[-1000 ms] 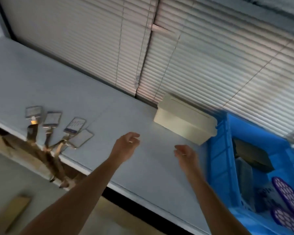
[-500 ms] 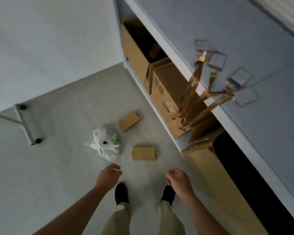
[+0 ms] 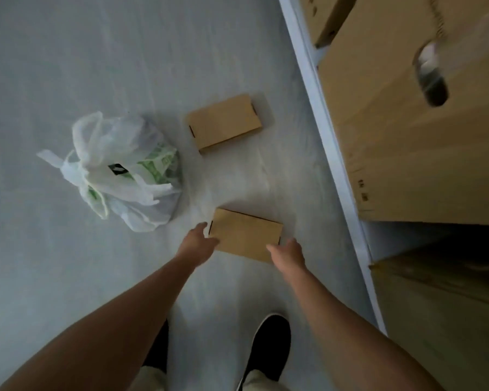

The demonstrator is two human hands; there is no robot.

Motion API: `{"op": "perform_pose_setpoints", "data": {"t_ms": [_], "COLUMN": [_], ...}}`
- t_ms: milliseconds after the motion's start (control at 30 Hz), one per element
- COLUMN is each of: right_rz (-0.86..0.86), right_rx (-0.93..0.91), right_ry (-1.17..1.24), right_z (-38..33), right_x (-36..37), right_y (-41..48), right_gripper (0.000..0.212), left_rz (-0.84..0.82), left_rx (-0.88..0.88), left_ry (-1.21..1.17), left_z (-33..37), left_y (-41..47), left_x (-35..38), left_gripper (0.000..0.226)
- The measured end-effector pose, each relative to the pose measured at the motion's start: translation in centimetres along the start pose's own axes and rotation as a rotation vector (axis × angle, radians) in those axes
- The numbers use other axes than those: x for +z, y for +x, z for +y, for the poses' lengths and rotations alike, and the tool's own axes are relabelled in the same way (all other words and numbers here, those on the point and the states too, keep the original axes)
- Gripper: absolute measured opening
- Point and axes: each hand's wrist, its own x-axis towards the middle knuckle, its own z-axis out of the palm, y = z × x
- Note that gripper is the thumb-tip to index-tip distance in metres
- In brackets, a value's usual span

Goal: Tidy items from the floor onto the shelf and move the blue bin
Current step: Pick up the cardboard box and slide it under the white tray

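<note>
Two flat brown cardboard boxes lie on the pale floor. The near box (image 3: 244,233) is between my hands. My left hand (image 3: 198,244) is at its left edge with fingers apart, touching or nearly touching it. My right hand (image 3: 288,253) is at its lower right corner, also spread. The box still rests on the floor. The far box (image 3: 224,121) lies beyond it, untouched. A knotted white plastic bag (image 3: 122,170) with green print sits to the left. The blue bin is out of view.
The white shelf frame (image 3: 326,136) runs along the right. Large cardboard boxes (image 3: 407,131) stand inside its lower level, one with a handle hole. Another carton (image 3: 446,314) fills the near right. My black shoes (image 3: 268,348) are just below my hands.
The view has swung from the shelf top down to the floor. I have bent lower and both hands have reached out to the sides of the near box.
</note>
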Motion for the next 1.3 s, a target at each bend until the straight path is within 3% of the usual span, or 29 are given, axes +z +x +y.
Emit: {"op": "perform_pose_setpoints", "data": {"t_ms": [67, 167, 267, 433, 500, 600, 700, 767, 933, 1000, 1133, 1300], "right_rz": [0.000, -0.011, -0.026, -0.112, -0.125, -0.100, -0.025, 0.031, 0.130, 0.142, 0.283, 0.349], "right_rx": [0.092, 0.136, 0.056, -0.197, -0.278, -0.301, -0.327, -0.333, -0.281, -0.168, -0.100, -0.104], "right_ry": [0.069, 0.215, 0.317, 0.343, 0.374, 0.412, 0.229, 0.035, -0.195, -0.223, -0.324, -0.004], "right_z": [0.5, 0.6, -0.1, -5.1, -8.6, -14.7, -20.8, -24.6, -31.6, -33.1, -31.9, -29.1], "right_x": [2.1, 3.3, 1.1, -6.8, -9.4, -10.9, -9.0, -6.3, 1.2, 3.4, 5.5, 5.5], "right_y": [3.6, 4.8, 2.2, -6.9, -9.6, -10.6, -6.8, -2.6, 8.5, 11.7, 14.1, 9.6], "right_gripper": [0.074, 0.083, 0.070, 0.033, 0.018, 0.021, 0.019, 0.032, 0.129, 0.148, 0.151, 0.120], "left_rz": [-0.038, -0.012, 0.038, -0.050, -0.034, 0.057, 0.150, 0.186, 0.204, 0.188, 0.164, 0.156], "left_rx": [-0.049, -0.144, -0.130, -0.025, 0.042, 0.138, 0.205, 0.206, 0.189, 0.191, 0.193, 0.166], "left_ry": [-0.116, -0.297, -0.398, -0.642, -0.681, -0.820, -0.965, -1.030, -1.108, -1.114, -1.092, -1.088], "left_z": [-0.3, -0.9, -0.8, 5.0, 7.1, 9.2, 10.3, 10.3, 9.7, 9.5, 9.3, 9.3], "left_y": [3.4, 4.8, 3.0, -7.1, -10.5, -12.7, -10.9, -7.6, 2.6, 5.6, 8.2, 5.5], "left_x": [2.3, 3.3, 1.7, -5.8, -9.6, -15.5, -21.0, -23.7, -26.7, -27.2, -27.9, -28.8], "left_gripper": [0.075, 0.080, 0.072, 0.077, 0.069, 0.059, 0.055, 0.054, 0.050, 0.049, 0.048, 0.051]}}
